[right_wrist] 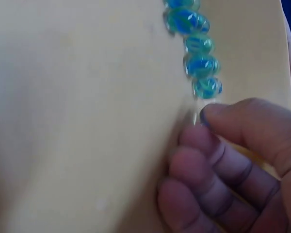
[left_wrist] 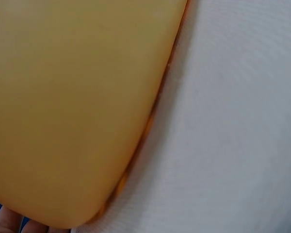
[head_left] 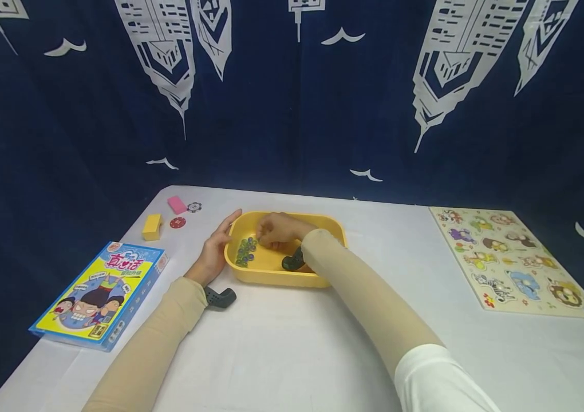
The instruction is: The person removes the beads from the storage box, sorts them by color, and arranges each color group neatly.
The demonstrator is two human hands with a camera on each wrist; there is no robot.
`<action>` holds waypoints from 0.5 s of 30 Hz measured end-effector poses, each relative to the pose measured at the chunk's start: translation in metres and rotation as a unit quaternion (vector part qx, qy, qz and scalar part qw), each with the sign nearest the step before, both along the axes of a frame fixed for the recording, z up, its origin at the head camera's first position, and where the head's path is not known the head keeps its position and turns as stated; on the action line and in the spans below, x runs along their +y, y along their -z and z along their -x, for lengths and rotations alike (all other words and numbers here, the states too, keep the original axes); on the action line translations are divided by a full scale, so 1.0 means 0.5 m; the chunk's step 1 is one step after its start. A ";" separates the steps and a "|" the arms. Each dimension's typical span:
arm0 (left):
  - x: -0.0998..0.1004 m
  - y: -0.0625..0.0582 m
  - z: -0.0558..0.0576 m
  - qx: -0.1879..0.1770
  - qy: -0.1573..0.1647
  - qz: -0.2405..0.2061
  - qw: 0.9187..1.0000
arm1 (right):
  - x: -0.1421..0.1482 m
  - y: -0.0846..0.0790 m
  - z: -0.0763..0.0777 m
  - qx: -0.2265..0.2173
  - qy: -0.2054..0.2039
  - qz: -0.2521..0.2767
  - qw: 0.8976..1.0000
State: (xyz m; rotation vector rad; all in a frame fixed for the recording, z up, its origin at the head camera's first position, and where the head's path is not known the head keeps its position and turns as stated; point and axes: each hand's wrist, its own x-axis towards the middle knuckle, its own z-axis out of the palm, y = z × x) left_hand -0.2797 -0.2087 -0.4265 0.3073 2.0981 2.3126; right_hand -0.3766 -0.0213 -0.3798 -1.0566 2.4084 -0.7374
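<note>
A yellow plastic tray [head_left: 276, 278] stands on the table with several clear glass marbles [head_left: 245, 252] gathered along its left side. Blue and green swirls show inside the marbles [right_wrist: 202, 66] in the right wrist view, where they form a line. My left hand [head_left: 213, 252] grips the tray's left end at the rim; only its fingertips [left_wrist: 9, 218] show past the tray in the left wrist view. Inside the tray, my right hand [head_left: 277, 229] pinches a marble between thumb and forefinger at the end of that line, the other fingers curled. The pinched marble is mostly hidden.
A blue-and-yellow card game box [head_left: 98, 292] lies at the left. Behind it are a yellow block [head_left: 152, 227], a pink block [head_left: 177, 205], a red chip [head_left: 177, 222] and a black-and-white chip [head_left: 194, 207]. An animal puzzle board [head_left: 516, 263] lies at the right.
</note>
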 end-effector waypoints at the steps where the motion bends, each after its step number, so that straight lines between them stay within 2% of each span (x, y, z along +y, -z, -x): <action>1: 0.001 0.000 0.000 0.002 -0.002 0.004 1.000 | 0.002 -0.002 0.000 0.002 0.001 0.000 1.000; 7: 0.006 0.001 0.001 0.015 -0.010 0.049 0.999 | 0.029 -0.025 -0.001 -0.007 0.011 0.012 1.000; 11: 0.009 0.001 0.000 0.020 -0.014 0.074 0.997 | 0.059 -0.047 -0.002 -0.052 0.012 0.058 0.997; 15: 0.008 0.002 -0.002 0.022 -0.018 0.079 0.996 | 0.091 -0.068 -0.011 -0.106 0.009 0.123 0.987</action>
